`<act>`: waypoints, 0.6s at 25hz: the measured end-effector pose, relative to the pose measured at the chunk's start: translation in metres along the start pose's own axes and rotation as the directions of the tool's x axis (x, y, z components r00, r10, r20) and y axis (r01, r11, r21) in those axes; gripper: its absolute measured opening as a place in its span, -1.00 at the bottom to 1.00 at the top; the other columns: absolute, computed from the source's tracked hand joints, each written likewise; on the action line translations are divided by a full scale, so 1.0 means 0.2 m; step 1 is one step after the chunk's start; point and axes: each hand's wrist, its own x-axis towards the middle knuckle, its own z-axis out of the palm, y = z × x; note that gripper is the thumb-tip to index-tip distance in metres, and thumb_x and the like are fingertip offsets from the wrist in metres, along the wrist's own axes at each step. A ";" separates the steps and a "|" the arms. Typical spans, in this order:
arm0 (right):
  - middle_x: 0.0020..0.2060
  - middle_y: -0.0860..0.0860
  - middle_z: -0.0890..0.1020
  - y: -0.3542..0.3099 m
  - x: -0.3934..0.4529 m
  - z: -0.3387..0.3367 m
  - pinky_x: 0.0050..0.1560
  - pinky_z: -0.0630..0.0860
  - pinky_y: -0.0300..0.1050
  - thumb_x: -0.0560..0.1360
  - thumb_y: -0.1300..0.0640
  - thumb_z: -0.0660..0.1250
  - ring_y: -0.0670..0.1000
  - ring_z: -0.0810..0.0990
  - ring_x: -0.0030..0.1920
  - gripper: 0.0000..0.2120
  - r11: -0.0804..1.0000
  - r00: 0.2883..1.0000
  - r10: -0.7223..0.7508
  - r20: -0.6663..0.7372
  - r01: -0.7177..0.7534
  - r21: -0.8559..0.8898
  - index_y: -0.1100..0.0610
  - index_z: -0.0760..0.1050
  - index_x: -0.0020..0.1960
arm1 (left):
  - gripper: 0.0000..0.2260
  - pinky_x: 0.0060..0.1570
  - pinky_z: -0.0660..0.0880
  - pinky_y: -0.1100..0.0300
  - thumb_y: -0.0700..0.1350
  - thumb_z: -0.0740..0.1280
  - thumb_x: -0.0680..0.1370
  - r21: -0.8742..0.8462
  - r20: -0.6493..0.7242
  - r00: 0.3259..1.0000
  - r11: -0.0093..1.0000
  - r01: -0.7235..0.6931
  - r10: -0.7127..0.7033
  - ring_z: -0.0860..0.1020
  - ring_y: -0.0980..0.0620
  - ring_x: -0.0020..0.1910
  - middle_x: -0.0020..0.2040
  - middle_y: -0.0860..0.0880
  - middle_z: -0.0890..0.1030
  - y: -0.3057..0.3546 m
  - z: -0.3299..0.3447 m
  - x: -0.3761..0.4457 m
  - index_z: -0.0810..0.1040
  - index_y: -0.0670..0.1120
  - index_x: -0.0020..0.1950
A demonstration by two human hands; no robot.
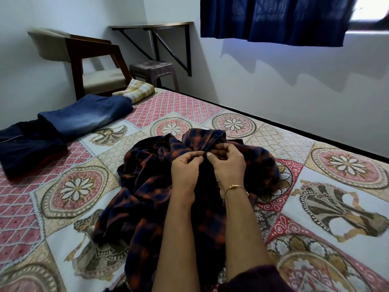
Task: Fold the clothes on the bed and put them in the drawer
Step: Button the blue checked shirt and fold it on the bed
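A dark blue and orange plaid shirt [147,186] lies crumpled in the middle of the patterned bedsheet [315,207]. My left hand [185,171] and my right hand [228,163], with a gold bangle at the wrist, meet over its front edge near the collar, and each pinches the fabric with fingertips. Folded blue jeans [86,115] lie at the far left of the bed, a folded dark navy garment [27,144] next to them, and a folded yellow checked cloth [134,90] beyond. No drawer is in view.
A wooden chair [84,60] with a cream seat stands past the bed's far left corner, a plastic stool [155,70] under a wall-mounted shelf [151,26] beside it. A blue curtain [273,17] hangs on the right wall.
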 end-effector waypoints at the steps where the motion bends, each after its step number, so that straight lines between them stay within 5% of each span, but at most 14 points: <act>1: -0.30 -0.05 0.58 0.00 0.00 0.00 -0.19 0.51 -0.41 0.40 0.34 0.42 -0.11 0.57 -0.27 -0.82 0.999 1.000 -0.012 -0.006 0.012 -0.050 0.12 0.48 -0.12 | -0.84 0.04 0.54 -0.02 -0.33 0.31 0.51 -0.017 0.020 1.000 1.000 0.001 0.000 0.60 -0.10 -0.11 -0.16 -0.17 0.65 -0.01 0.00 0.00 0.60 -0.12 -0.19; 7: -0.32 0.00 0.58 -0.01 -0.01 -0.02 -0.06 0.57 -0.17 0.39 0.40 0.42 -0.08 0.56 -0.28 -0.76 0.976 0.989 0.142 0.046 -0.147 0.162 0.11 0.46 -0.21 | -0.90 -0.03 0.56 0.03 -0.27 0.35 0.51 0.001 0.084 0.990 0.994 -0.114 0.113 0.59 -0.06 -0.15 -0.18 -0.14 0.63 -0.02 -0.02 0.00 0.59 -0.12 -0.18; 11: -0.34 0.00 0.56 -0.01 -0.01 -0.01 -0.09 0.55 -0.20 0.39 0.41 0.41 -0.09 0.54 -0.29 -0.78 0.945 0.975 0.221 -0.039 -0.204 0.258 0.14 0.47 -0.25 | -0.85 -0.17 0.54 0.33 -0.26 0.34 0.53 0.087 0.051 0.976 0.972 -0.218 0.214 0.57 0.15 -0.25 -0.25 0.01 0.61 -0.04 0.01 0.00 0.58 -0.06 -0.21; 15: -0.39 -0.01 0.56 -0.01 -0.01 0.02 -0.19 0.52 -0.27 0.38 0.38 0.43 -0.11 0.53 -0.34 -0.74 0.959 0.963 0.198 -0.183 -0.152 0.240 0.11 0.45 -0.32 | -0.97 -0.11 0.53 0.22 -0.27 0.41 0.46 0.251 -0.019 0.893 0.867 -0.430 0.449 0.58 0.06 -0.21 -0.20 -0.08 0.65 -0.07 0.02 0.02 0.65 -0.22 -0.14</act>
